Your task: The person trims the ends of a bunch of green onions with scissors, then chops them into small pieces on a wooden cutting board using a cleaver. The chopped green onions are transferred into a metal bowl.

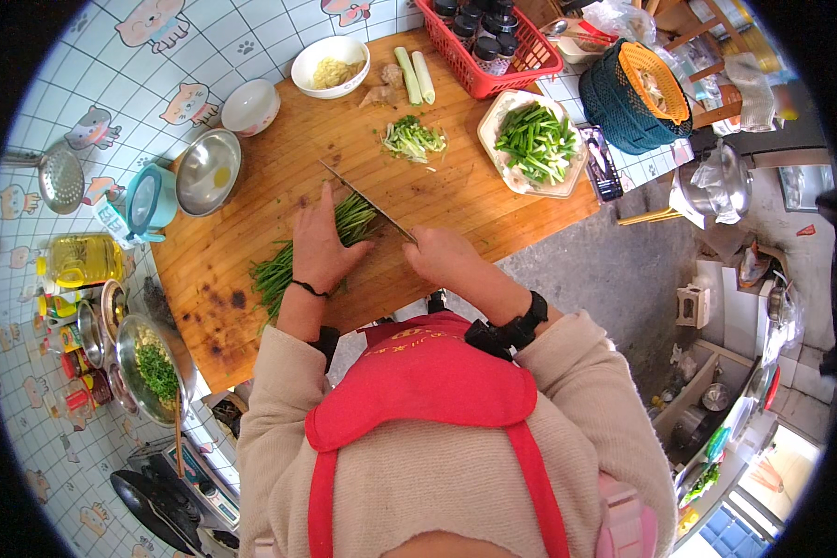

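A bunch of long green chives lies across the wooden cutting board. My left hand rests over the bunch and holds it down, thumb spread toward the right. In my right hand is the handle of a kitchen knife. Its blade slants up and left, just beside the right end of the bunch; whether it touches the stalks I cannot tell. Farther back lie a small pile of chopped scallion and two pale scallion pieces. Cut green pieces fill a many-sided dish on the right.
A white bowl of minced garlic, another white bowl and a steel bowl line the board's far-left edge. A red basket holds capped jars. At left stand an oil jug and a steel bowl with chopped greens and chopsticks.
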`<action>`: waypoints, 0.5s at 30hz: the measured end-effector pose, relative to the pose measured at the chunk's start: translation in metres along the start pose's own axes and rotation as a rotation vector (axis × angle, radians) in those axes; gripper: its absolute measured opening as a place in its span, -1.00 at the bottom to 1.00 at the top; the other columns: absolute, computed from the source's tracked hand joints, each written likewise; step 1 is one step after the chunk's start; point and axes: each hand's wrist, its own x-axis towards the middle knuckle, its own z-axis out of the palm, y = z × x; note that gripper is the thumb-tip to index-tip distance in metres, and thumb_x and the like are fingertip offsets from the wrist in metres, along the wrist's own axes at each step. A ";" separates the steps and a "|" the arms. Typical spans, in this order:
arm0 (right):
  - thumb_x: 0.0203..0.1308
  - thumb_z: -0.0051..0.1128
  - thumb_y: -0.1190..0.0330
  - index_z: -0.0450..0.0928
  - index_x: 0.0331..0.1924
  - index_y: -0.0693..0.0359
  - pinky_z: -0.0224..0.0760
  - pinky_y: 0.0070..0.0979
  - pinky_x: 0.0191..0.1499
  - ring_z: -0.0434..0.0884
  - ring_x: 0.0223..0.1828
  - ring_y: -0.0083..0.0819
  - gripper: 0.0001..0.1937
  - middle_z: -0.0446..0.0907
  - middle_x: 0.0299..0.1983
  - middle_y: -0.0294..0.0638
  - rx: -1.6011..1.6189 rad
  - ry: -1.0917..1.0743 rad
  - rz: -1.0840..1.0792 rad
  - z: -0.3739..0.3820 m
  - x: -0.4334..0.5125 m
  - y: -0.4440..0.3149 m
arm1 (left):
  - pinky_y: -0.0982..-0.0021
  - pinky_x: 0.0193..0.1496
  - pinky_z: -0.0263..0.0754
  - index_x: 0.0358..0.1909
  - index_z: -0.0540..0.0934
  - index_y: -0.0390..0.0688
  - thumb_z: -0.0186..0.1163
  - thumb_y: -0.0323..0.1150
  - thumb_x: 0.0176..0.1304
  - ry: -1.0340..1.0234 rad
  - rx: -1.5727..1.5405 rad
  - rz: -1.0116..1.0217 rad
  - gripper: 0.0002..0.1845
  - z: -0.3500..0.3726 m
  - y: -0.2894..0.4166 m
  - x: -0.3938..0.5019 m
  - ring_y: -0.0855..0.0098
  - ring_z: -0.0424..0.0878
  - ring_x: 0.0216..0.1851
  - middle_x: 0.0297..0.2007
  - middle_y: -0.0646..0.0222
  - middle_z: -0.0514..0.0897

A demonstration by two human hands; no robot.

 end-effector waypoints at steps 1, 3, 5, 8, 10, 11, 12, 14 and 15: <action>0.09 -0.13 0.24 0.52 -0.31 0.36 0.40 -0.07 -0.13 0.56 -0.24 0.12 -0.68 0.56 -0.31 0.20 -0.004 -0.003 0.007 0.000 0.000 0.000 | 0.19 0.13 0.21 0.27 0.08 -0.38 0.45 -0.12 -0.33 -0.001 -0.065 -0.035 0.11 -0.002 -0.002 -0.002 0.06 0.41 -0.02 -0.07 -0.01 0.48; 0.09 -0.14 0.24 0.52 -0.30 0.36 0.40 -0.07 -0.12 0.56 -0.23 0.11 -0.68 0.56 -0.30 0.20 0.003 -0.003 0.010 0.001 0.000 0.001 | 0.19 0.14 0.22 0.28 0.06 -0.37 0.46 -0.12 -0.34 0.029 -0.161 -0.078 0.13 -0.002 -0.006 -0.006 0.04 0.39 -0.01 -0.05 -0.03 0.47; 0.09 -0.14 0.24 0.52 -0.29 0.35 0.39 -0.07 -0.12 0.56 -0.22 0.11 -0.68 0.56 -0.29 0.20 0.006 -0.006 0.016 0.002 0.001 0.002 | 0.19 0.12 0.25 0.29 0.05 -0.34 0.48 -0.17 -0.37 0.085 -0.242 -0.091 0.15 0.000 -0.010 -0.011 0.01 0.38 0.00 -0.03 -0.05 0.45; 0.09 -0.14 0.24 0.51 -0.29 0.35 0.39 -0.08 -0.11 0.56 -0.22 0.10 -0.68 0.56 -0.29 0.20 0.013 -0.013 0.018 0.003 0.000 0.001 | 0.17 0.10 0.26 0.29 0.08 -0.33 0.46 -0.27 -0.31 0.038 0.109 0.093 0.07 0.004 -0.015 -0.019 0.01 0.37 0.01 -0.04 -0.02 0.44; 0.09 -0.14 0.25 0.51 -0.30 0.36 0.39 -0.08 -0.11 0.56 -0.21 0.10 -0.68 0.56 -0.28 0.20 0.024 -0.005 0.017 0.002 0.000 0.000 | 0.17 0.07 0.28 0.28 0.10 -0.32 0.41 -0.33 -0.24 0.001 0.108 0.061 -0.01 0.009 -0.016 -0.024 0.02 0.37 0.00 -0.03 0.00 0.43; 0.08 -0.14 0.25 0.52 -0.30 0.36 0.40 -0.08 -0.12 0.56 -0.21 0.09 -0.68 0.56 -0.28 0.20 0.012 -0.012 0.018 0.002 0.000 -0.001 | 0.17 0.06 0.29 0.27 0.11 -0.32 0.39 -0.35 -0.21 -0.025 0.086 0.033 -0.05 0.012 -0.016 -0.026 0.03 0.37 0.00 -0.03 0.01 0.42; 0.08 -0.14 0.25 0.52 -0.31 0.36 0.40 -0.08 -0.12 0.56 -0.21 0.09 -0.68 0.56 -0.28 0.21 0.001 -0.019 0.018 0.001 0.000 -0.001 | 0.18 0.00 0.30 0.25 0.15 -0.32 0.36 -0.37 -0.20 0.016 0.127 0.051 -0.10 0.016 -0.015 -0.028 0.06 0.38 -0.05 -0.08 0.04 0.43; 0.07 -0.14 0.25 0.53 -0.31 0.36 0.40 -0.08 -0.12 0.56 -0.21 0.09 -0.68 0.56 -0.28 0.21 -0.017 -0.028 0.015 0.001 0.000 -0.002 | 0.21 -0.11 0.33 0.20 0.22 -0.32 0.30 -0.41 -0.19 0.086 0.165 0.069 -0.19 0.023 -0.014 -0.029 0.13 0.40 -0.13 -0.17 0.12 0.43; 0.07 -0.15 0.25 0.53 -0.32 0.36 0.40 -0.07 -0.13 0.56 -0.21 0.09 -0.68 0.56 -0.28 0.21 -0.022 -0.030 0.013 0.001 0.000 -0.003 | 0.21 -0.12 0.33 0.19 0.23 -0.32 0.30 -0.42 -0.21 0.085 0.180 0.051 -0.20 0.025 -0.014 -0.031 0.13 0.40 -0.14 -0.18 0.12 0.43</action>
